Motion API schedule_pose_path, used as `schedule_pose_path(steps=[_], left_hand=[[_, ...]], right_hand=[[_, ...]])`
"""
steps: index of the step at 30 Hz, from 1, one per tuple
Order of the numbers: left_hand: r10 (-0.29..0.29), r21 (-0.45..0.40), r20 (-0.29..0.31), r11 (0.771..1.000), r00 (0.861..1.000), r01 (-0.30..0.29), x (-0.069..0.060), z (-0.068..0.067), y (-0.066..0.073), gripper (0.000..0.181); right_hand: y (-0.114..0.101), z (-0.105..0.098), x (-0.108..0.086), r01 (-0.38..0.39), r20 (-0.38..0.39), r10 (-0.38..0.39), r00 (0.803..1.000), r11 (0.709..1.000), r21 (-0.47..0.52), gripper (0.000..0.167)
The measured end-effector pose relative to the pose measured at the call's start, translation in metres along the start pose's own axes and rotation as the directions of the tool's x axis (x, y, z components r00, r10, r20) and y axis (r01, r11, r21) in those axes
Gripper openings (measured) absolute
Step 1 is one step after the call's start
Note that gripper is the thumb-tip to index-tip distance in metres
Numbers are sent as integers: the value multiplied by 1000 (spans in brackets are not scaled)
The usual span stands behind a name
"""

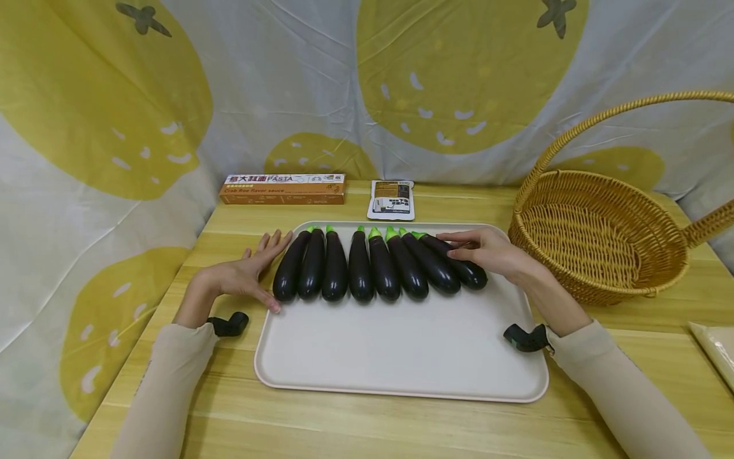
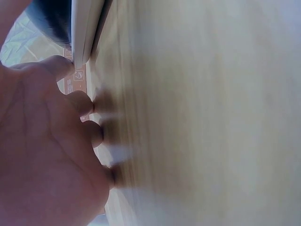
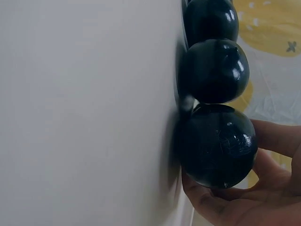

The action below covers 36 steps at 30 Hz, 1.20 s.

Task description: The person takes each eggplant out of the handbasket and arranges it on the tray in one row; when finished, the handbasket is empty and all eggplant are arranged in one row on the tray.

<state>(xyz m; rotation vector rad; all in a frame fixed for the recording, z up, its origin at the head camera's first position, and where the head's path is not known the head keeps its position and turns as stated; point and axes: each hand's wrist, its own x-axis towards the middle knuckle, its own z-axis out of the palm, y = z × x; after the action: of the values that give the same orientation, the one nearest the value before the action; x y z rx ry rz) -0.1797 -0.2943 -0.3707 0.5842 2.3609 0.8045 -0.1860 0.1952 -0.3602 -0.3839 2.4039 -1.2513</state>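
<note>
A row of several dark purple eggplants (image 1: 362, 271) with green stem ends lies side by side on a white tray (image 1: 401, 350). My right hand (image 1: 496, 252) grips the rightmost eggplant (image 1: 467, 273), which slants more than the others. In the right wrist view, thumb and fingers curve round that eggplant's sides, and its rounded end faces the camera. At the tray's left edge, my left hand (image 1: 243, 274) is spread, its thumb over the rim close to the leftmost eggplant (image 1: 289, 268). The left wrist view shows its fingertips low by the wooden table, beside the tray's edge.
Behind the tray stand a long orange pasta box (image 1: 282, 189) and a small flat packet (image 1: 391, 199). A wicker basket (image 1: 602, 236) with a tall handle stands at the right. A pale bag (image 1: 717, 347) lies at the far right edge. Lemon-print cloth (image 1: 321, 76) hangs behind.
</note>
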Motion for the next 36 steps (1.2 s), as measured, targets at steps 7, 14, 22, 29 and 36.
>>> schedule_pose_path(steps=[7,14,22,29,36], left_hand=[[-1,-7,3,1000,1000,1,0,0,0,149],[0,-4,4,1000,1000,0,1,1,1,148],[-1,3,8,1000,1000,1,3,0,2,148],[32,-39,12,999,999,-31,-7,-5,-1,141],[-8,-70,-96,998,995,1,-32,-25,0,115]], right_hand=[[3,-1,0,-10,4,10,1000,1000,15,47],[4,-4,-1,-25,19,24,1000,999,38,47],[7,-7,-2,-15,29,13,999,997,73,48],[-1,-11,-5,-4,1,4,1000,1000,14,51],[-21,-23,-16,-21,-61,14,998,993,-116,67]])
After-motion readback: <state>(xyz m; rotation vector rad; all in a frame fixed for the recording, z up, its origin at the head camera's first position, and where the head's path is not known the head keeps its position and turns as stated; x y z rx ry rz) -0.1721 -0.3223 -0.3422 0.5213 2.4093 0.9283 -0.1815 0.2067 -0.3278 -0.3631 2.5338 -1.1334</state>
